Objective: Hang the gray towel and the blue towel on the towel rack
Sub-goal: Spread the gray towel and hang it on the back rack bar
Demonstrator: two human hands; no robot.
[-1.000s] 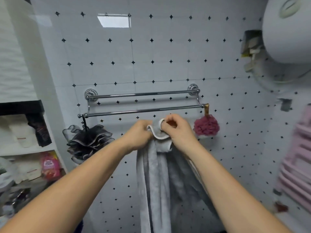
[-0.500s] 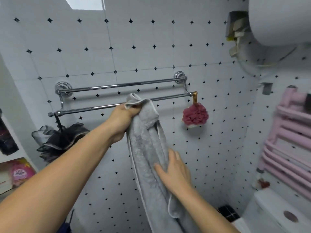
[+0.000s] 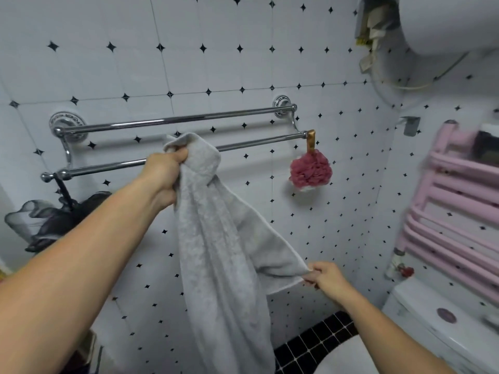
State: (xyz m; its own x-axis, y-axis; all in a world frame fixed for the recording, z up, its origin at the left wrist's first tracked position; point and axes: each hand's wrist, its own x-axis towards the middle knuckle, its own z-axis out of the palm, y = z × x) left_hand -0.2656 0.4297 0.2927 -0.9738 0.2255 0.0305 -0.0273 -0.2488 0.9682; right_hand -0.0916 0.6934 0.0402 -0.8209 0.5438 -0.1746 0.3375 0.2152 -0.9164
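A gray towel [image 3: 216,238] hangs bunched in front of the chrome two-bar towel rack [image 3: 175,120] on the tiled wall. My left hand [image 3: 164,175] grips its top end, held just in front of the lower bar. My right hand [image 3: 328,276] pinches a lower corner of the same towel and holds it out to the right, so one flap is spread. The rest of the towel drops down below the frame. No blue towel is in view.
A red bath pouf [image 3: 310,170] hangs from the lower bar's right end, a black pouf [image 3: 54,220] from its left end. A pink radiator rack [image 3: 459,211] is on the right wall, above a white toilet tank [image 3: 445,319]. A white water heater [image 3: 453,20] is overhead.
My right hand slid down off the towel's middle, took a lower corner and pulled it out to the right. My left hand keeps the top end by the lower bar.
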